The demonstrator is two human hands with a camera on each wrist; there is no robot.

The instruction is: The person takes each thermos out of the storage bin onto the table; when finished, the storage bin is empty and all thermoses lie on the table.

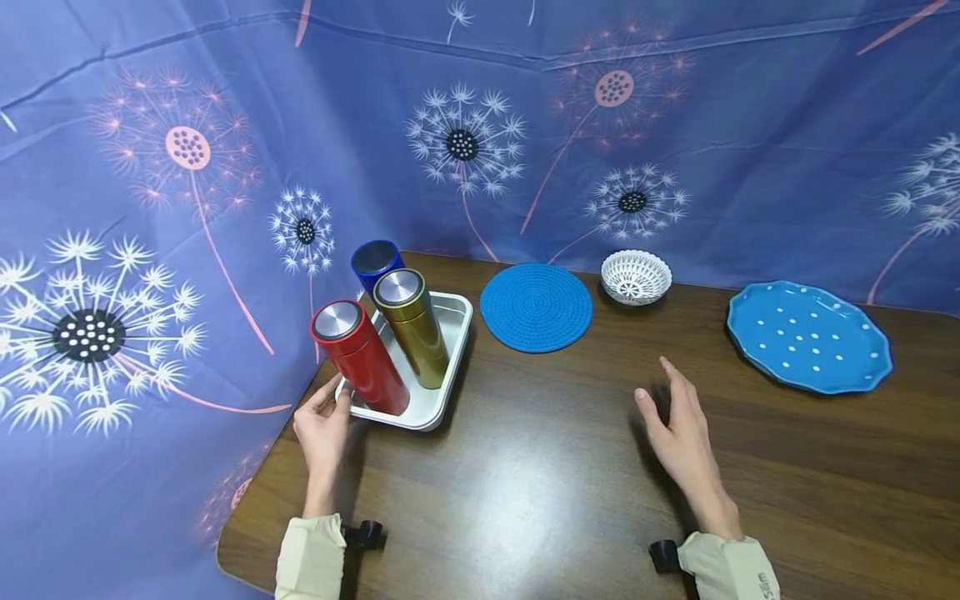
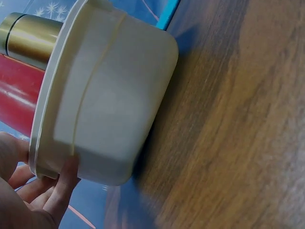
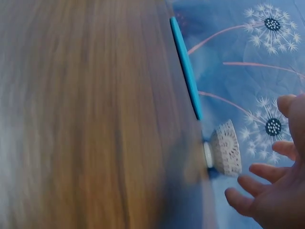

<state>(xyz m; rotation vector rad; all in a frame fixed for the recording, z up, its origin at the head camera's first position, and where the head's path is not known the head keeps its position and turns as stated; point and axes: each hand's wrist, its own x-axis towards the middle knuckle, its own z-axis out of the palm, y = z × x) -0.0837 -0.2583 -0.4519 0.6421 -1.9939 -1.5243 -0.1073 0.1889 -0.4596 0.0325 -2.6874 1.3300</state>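
My left hand pinches the near left corner of a white plastic bin, with the thumb at the rim and fingers under it on the outer wall. Three flasks with metallic or dark lids stand in the bin: a red flask nearest the hand, a gold flask beside it, and a blue flask behind, mostly hidden. My right hand hovers over the table with its fingers extended and holds nothing. A small white patterned bowl stands beyond that hand, apart from it.
A round blue woven mat lies right of the bin. Farther right sits a blue scalloped plate with white dots. Blue dandelion-print cloth hangs behind and at the left of the wooden table.
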